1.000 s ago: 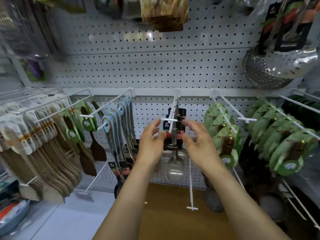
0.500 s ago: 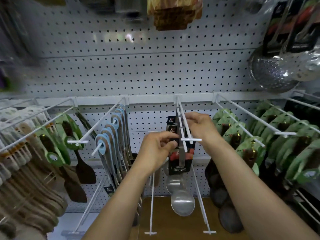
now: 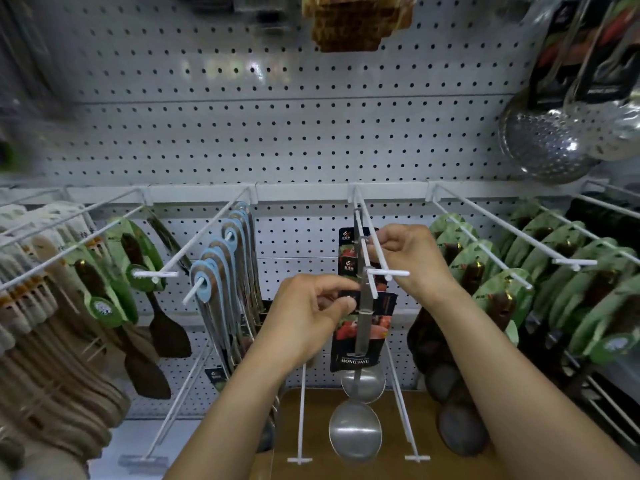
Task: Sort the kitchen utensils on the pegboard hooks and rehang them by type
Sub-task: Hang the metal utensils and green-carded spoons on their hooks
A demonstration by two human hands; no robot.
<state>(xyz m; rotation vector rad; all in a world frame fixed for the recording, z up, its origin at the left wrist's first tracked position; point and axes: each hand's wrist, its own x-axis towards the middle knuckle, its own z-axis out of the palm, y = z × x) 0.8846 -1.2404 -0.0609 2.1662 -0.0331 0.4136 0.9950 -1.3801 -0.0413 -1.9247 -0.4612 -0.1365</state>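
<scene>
Pinching the card of the front ladle with curled left hand fingers | right hand fingers curled round the white hook | ladle hangs near the hook's tip, second ladle behind it

Both bare forearms reach forward, left hand pinching with curled fingers, right hand raised higher, fingertips pinched

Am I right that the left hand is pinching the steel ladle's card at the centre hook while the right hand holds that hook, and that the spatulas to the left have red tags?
Not quite: in the head view those spatulas carry blue tags, not red. The left hand does pinch the ladle card, and the right hand holds the hook.
</scene>
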